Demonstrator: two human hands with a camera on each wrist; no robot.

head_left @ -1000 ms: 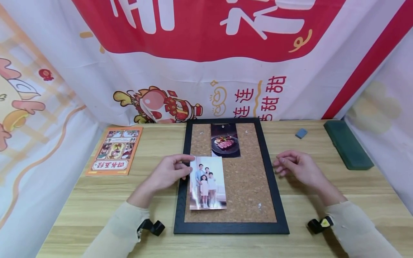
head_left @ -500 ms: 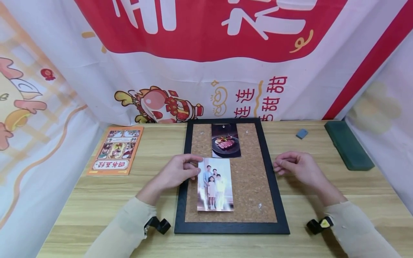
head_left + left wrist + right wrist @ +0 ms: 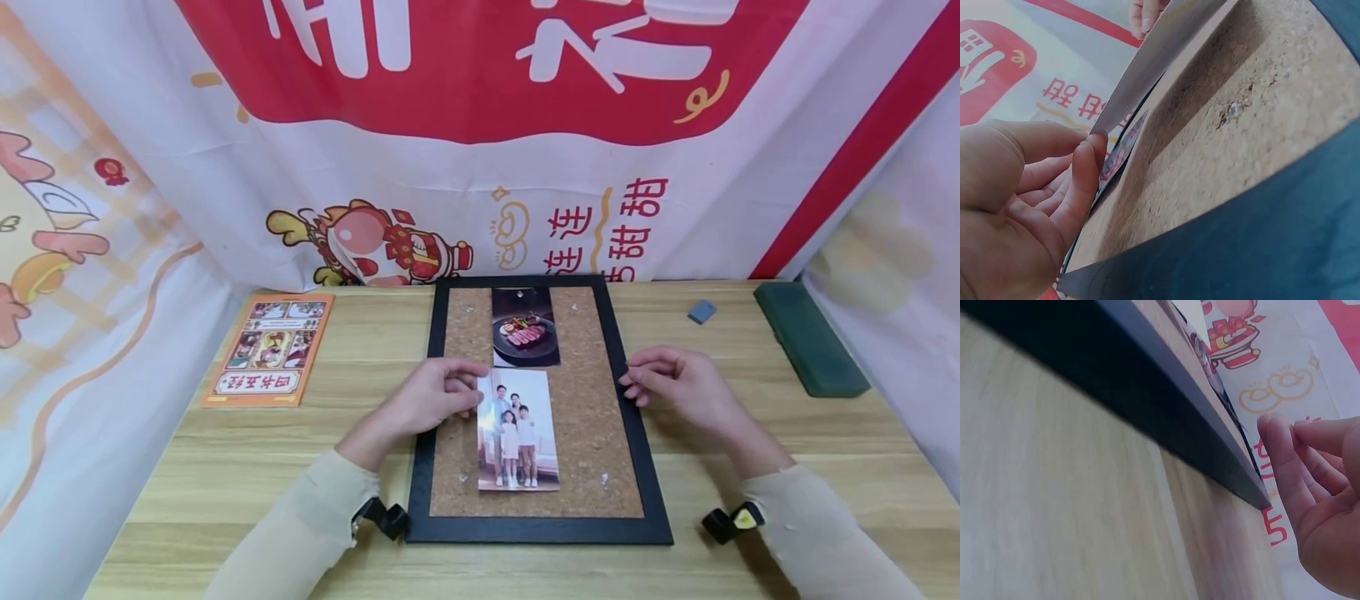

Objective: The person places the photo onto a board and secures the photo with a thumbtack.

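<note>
My left hand (image 3: 442,392) pinches the upper left edge of a family photo (image 3: 525,458) between thumb and fingers. The left wrist view shows this photo (image 3: 1154,59) edge-on, lifted above the cork board (image 3: 588,417) with its black frame. A steak photo (image 3: 525,329) is fixed at the board's top, with a small shiny pin at its upper edge. At the board's right side hovers my right hand (image 3: 678,383), thumb and fingertips drawn together. I cannot tell whether something tiny sits between those fingertips (image 3: 1275,428).
Small silvery spots dot the cork, one at the lower right (image 3: 604,480). An orange booklet (image 3: 268,350) lies to the left on the wooden table (image 3: 352,333). A blue-grey block (image 3: 702,312) and a dark green case (image 3: 813,337) are at the back right. Printed cloth hangs behind.
My left hand has carried the family photo rightward over the board, under the steak photo, uncovering a silvery spot at the lower left. My right hand has moved slightly left to the frame's edge.
</note>
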